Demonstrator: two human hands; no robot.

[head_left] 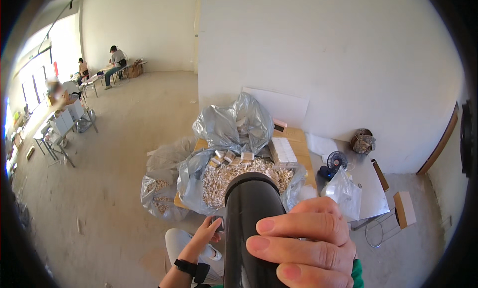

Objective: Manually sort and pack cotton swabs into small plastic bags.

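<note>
Close to the camera, my right hand has its fingers curled over the side of a glossy black cylinder with a rounded rim. Its kind is not plain, and my thumb is hidden. Lower down, my left hand is closed on a small dark object, too small to name. Beyond both hands, a heap of small white and brown pieces lies in an opened clear plastic bag on a table. Several small packs rest on the heap's far side. The cylinder covers part of it.
White boxes stand on the brown tabletop, with a large plastic bag behind. A filled bag sits at the left. To the right, a white table bears a black fan. People work at tables far left.
</note>
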